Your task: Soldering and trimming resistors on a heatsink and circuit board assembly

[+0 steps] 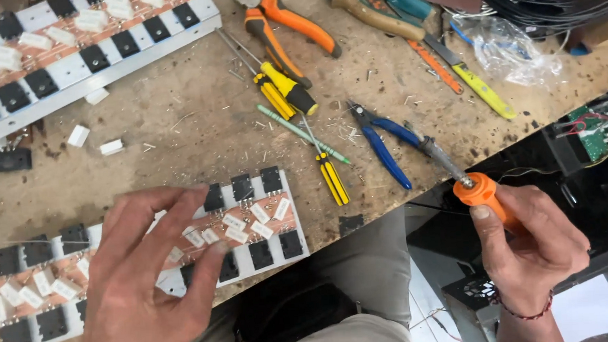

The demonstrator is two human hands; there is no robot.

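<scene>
Left grip: left hand [143,270], fingers spread flat on the near component board [265,225], holding nothing.
Right grip: right hand [530,242] pinches the soldering iron [475,186] by its orange handle.
Iron axis: tip points up-left, away from the wrist, off the counter [176,122] edge.
Board bearing: left of the iron; left hand nearer.
Beyond: blue pliers [382,142], yellow screwdrivers [286,89], second board [69,58].

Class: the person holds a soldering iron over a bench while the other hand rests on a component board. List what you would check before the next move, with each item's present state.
1. Right hand grips the soldering iron by its orange handle: ok.
2. Iron tip clear of the blue pliers: not ok, it sits right beside or over them.
3. Left hand steadies the near board: ok.
4. Left fingers away from the tip: ok.
5. Iron hot: cannot tell.
6. Bench free of wire clippings: not ok.
</scene>
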